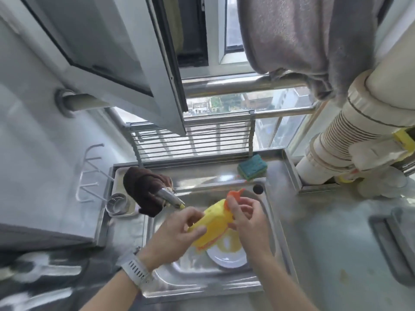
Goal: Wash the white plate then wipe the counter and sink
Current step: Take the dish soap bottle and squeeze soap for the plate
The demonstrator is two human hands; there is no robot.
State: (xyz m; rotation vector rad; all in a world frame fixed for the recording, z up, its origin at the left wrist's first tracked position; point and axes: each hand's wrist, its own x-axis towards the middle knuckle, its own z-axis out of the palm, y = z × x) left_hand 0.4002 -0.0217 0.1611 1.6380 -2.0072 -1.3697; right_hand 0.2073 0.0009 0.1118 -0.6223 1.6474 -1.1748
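Note:
A white plate (226, 257) lies in the steel sink (208, 274), partly hidden by what I hold. Above it I hold a yellow bottle (212, 223) with an orange cap (234, 195), tilted on its side. My left hand (177, 232) grips the bottle's body from the left. My right hand (249, 221) holds its neck end, fingers curled by the cap. A green and yellow sponge (252, 167) rests on the counter behind the sink.
A tap (171, 197) with a dark brown cloth (143, 189) draped over it juts over the sink's left side. A metal cup (118, 203) stands on a tray at the left. Steel counter (325, 232) extends right; a white pipe (350, 135) rises at right.

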